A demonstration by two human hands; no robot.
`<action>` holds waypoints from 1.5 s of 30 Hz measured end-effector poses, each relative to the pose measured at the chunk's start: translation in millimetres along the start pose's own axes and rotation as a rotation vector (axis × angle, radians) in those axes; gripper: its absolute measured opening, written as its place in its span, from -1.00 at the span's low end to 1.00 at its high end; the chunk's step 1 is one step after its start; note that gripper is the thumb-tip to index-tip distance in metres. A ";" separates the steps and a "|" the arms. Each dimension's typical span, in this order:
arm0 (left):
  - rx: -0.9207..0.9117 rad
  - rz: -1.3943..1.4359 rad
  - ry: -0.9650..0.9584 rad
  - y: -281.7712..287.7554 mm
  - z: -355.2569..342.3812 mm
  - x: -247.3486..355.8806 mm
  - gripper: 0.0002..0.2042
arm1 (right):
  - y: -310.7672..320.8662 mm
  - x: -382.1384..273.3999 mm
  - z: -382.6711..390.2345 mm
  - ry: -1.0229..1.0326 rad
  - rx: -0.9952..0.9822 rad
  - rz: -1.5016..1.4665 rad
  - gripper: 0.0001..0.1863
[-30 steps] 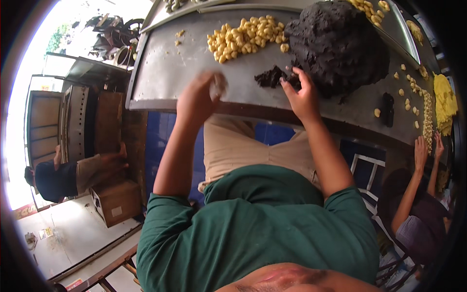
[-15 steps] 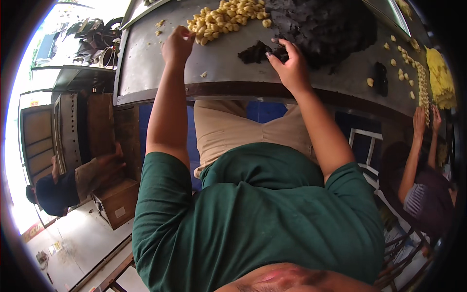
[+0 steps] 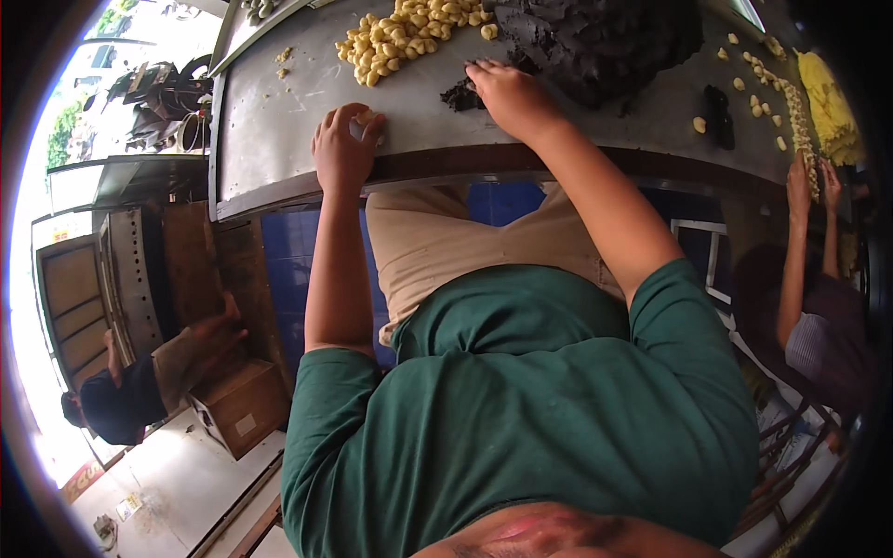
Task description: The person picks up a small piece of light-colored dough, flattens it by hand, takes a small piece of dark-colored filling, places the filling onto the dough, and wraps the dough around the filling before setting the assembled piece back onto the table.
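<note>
My left hand (image 3: 344, 149) is close to the table's front edge, its fingers curled round a small pale dough piece (image 3: 363, 117) that shows between thumb and forefinger. Farther back lies a pile of pale yellow dough pieces (image 3: 381, 46). My right hand (image 3: 516, 100) reaches left across the table, fingers drawn together on a small crumbly lump of black paste (image 3: 459, 96). Its palm faces down, so the fingertips are partly hidden. Just behind that hand rises a large mound of the same black paste (image 3: 605, 46).
The grey metal table (image 3: 270, 139) has a dark front edge. At the right, another person's hands (image 3: 800, 181) work by a row of small pale pieces (image 3: 798, 116) and a yellow dough mass (image 3: 826, 102). A black strip (image 3: 718, 116) lies nearby. Another person (image 3: 121, 400) is at far left.
My left hand has come from the dough pile back toward the table's front edge with a pale piece. My right hand has moved left and closed onto the small black lump.
</note>
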State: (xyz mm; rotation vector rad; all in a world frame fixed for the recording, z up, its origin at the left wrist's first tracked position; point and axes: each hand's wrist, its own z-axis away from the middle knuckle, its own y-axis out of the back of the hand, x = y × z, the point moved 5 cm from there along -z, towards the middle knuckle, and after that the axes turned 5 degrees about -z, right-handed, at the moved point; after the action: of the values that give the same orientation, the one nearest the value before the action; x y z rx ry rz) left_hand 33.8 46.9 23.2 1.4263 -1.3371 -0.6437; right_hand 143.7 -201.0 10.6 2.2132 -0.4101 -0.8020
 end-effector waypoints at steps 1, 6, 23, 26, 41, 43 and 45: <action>-0.015 -0.024 0.031 -0.8 1.3 -3.4 -0.68 | -7.8 -2.9 -0.9 0.011 -0.132 0.053 -0.67; 0.026 0.062 0.013 2.9 1.1 5.7 -0.72 | 34.5 14.4 41.1 0.149 -0.208 0.097 -0.65; 0.061 0.110 0.022 12.1 4.7 8.0 -0.68 | 48.2 3.8 44.1 -0.119 0.017 -0.093 -0.72; 0.053 0.110 0.035 14.2 4.1 7.7 -0.67 | 49.8 -3.0 64.0 -0.113 -0.079 0.034 -0.72; 0.039 0.035 0.043 11.7 3.1 11.7 -0.76 | 39.1 -15.7 17.7 -0.132 -0.345 0.092 -0.91; 0.001 0.047 0.076 11.5 4.3 9.1 -0.76 | 32.1 -10.3 4.7 -0.125 -0.239 0.050 -0.90; 0.001 0.057 0.090 12.3 8.1 6.2 -0.77 | 26.5 -7.6 6.9 -0.183 -0.349 0.072 -0.86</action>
State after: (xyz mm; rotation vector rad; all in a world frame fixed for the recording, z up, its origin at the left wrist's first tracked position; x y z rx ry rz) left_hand 23.4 40.3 33.3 1.3967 -1.3029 -0.5360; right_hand 132.2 -218.8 29.5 1.8005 -0.4017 -0.9619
